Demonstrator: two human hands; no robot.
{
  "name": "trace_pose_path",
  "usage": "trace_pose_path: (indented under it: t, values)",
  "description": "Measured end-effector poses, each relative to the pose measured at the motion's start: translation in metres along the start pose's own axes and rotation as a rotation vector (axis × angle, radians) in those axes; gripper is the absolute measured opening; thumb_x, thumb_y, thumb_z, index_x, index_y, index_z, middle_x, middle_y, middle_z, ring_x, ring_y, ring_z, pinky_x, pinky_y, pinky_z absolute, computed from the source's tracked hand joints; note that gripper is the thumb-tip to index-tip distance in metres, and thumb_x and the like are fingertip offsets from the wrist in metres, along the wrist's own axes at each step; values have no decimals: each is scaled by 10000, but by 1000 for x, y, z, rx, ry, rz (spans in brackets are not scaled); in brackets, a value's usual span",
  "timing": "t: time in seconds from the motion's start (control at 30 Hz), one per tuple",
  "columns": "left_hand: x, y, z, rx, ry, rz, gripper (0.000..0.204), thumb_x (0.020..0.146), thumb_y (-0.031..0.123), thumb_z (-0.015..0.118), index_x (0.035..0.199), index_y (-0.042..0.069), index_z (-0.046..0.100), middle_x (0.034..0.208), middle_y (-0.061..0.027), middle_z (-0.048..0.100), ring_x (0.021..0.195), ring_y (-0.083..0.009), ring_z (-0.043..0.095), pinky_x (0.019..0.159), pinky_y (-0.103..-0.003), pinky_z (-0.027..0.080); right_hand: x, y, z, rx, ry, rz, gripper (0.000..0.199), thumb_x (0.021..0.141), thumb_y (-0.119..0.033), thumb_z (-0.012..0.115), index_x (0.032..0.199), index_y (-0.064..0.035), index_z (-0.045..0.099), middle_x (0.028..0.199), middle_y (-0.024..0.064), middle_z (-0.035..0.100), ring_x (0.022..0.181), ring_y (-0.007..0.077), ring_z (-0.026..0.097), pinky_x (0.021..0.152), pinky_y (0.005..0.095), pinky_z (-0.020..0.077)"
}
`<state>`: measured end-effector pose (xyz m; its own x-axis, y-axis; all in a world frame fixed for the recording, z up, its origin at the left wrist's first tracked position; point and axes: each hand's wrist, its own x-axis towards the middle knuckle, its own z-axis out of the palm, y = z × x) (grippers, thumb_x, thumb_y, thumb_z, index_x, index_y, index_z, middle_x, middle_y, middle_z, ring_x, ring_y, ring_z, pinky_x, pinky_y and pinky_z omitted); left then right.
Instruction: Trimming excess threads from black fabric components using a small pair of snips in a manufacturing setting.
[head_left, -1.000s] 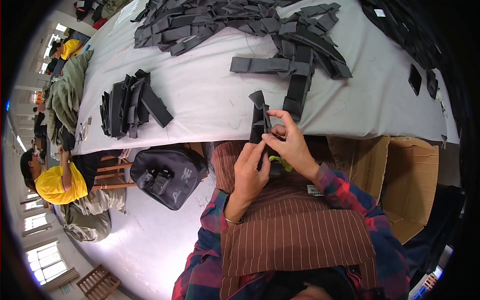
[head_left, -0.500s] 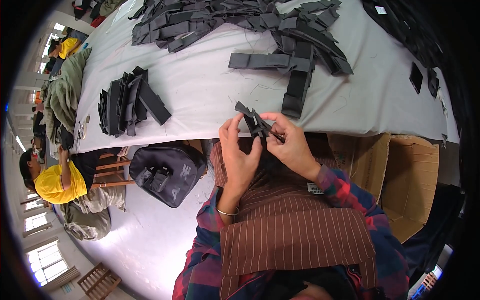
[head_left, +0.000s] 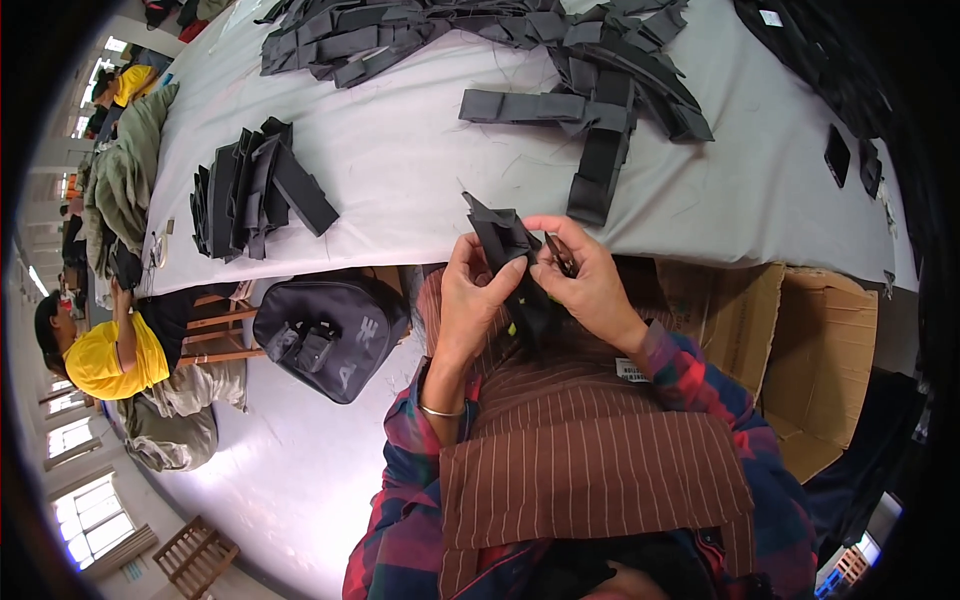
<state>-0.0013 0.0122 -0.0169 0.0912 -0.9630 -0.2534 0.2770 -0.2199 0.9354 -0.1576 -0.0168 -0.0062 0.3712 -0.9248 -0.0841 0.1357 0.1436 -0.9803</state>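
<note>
In front of the table edge, my left hand (head_left: 476, 290) pinches a folded black fabric strip (head_left: 498, 236) between thumb and fingers. The strip stands up from the fingers, and its lower part hangs toward my lap. Close on its right side is my right hand (head_left: 590, 280), closed around what look like small dark thread snips (head_left: 562, 256); its fingertips touch the strip's edge. The blades are mostly hidden. Ahead on the table lie two loose black strips (head_left: 530, 106), one crossing the other. A stack of folded black strips (head_left: 255, 190) stands to the left.
Across the back of the white-covered table (head_left: 400, 160) spreads a big heap of black strips (head_left: 420, 40). A phone (head_left: 837, 156) lies at right. Below are an open cardboard box (head_left: 820, 350) and a black bag (head_left: 335, 330). A person in yellow (head_left: 115, 350) sits at left.
The strip has turned in my fingers and now shows a wider, opened fold. My hands stay close together. The whole view has shifted slightly.
</note>
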Motion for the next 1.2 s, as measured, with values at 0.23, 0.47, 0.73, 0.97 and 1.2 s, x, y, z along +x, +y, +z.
trace_pose_path:
  t: [0.23, 0.47, 0.73, 0.97, 1.2]
  values:
    - [1, 5, 7, -211, 89, 33, 412, 819, -8, 697, 1167, -25, 476, 999, -114, 646, 847, -144, 627, 794, -269, 516, 5, -3, -1, -57, -31, -39, 352, 886, 33, 534, 1224, -63, 559, 743, -55, 451, 682, 20, 417, 610, 181, 372]
    - [14, 24, -6, -122, 71, 46, 371, 821, -14, 656, 1151, -43, 489, 962, -153, 670, 820, -213, 686, 767, -308, 552, 4, -13, -24, -213, 63, -52, 354, 852, 77, 522, 1144, -96, 623, 745, -72, 422, 684, 18, 396, 629, 188, 386]
    - [50, 20, -14, -5, 25, 56, 380, 826, 34, 656, 1165, -47, 506, 1061, -146, 660, 935, -190, 660, 857, -282, 498, 6, -44, -48, -957, 220, -349, 305, 772, -26, 642, 1066, -109, 641, 862, 68, 591, 777, 245, 597, 693, 349, 478]
    - [55, 14, -7, 68, -11, 53, 395, 837, 40, 641, 1189, -51, 487, 1101, -129, 639, 981, -166, 627, 880, -285, 486, 20, -18, -41, -1142, 81, -434, 168, 799, -193, 701, 946, -119, 663, 780, 31, 570, 747, 240, 563, 653, 366, 446]
    - [54, 8, -5, 110, -4, 114, 379, 855, 33, 624, 1199, -46, 484, 1107, -126, 635, 992, -163, 622, 891, -288, 487, 30, -15, -36, -1300, 57, -479, 98, 795, -165, 682, 885, -132, 661, 763, 16, 583, 733, 241, 548, 643, 376, 427]
